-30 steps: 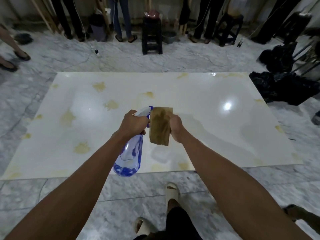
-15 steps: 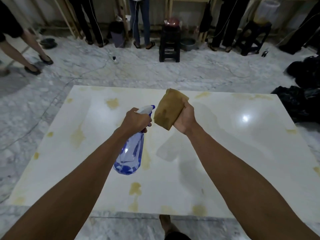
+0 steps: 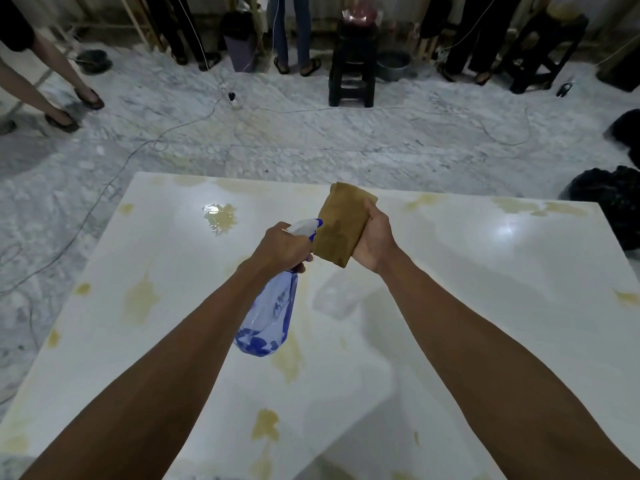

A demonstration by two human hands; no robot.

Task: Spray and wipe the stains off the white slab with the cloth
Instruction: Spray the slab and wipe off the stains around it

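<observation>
While both forearms reach out from the bottom edge, cut off there above the elbows, the left hand (image 3: 284, 245) keeps its grip curled round the neck of the blue spray bottle (image 3: 272, 313), whose trigger is hidden under the fingers so that only the white-and-blue nozzle shows, pointing at the cloth; the bottle hangs tilted, its base toward the viewer, with a little liquid pooled at the bottom; just beside it the right hand (image 3: 375, 239) holds the folded brown cloth (image 3: 343, 225) upright, fingers wrapped round its far edge, a darker damp patch showing on the side next to the nozzle; both are held above the white slab (image 3: 485, 306), which lies flat on the marble floor (image 3: 311, 140) and is cut off at the bottom and right; yellow stains (image 3: 140, 299) dot it near the left edge, under the bottle, at the near middle and along the far rim, and one wet, glossy patch (image 3: 220, 216) sits at the far left; beyond the slab a cable (image 3: 166, 129) trails over the floor, a dark stool (image 3: 353, 64) stands by the wall, and several people's legs are cut off by the top edge. Since half a second ago the hands have drawn closer together, the cloth now touching the nozzle, and the view has tipped up, showing more floor.
</observation>
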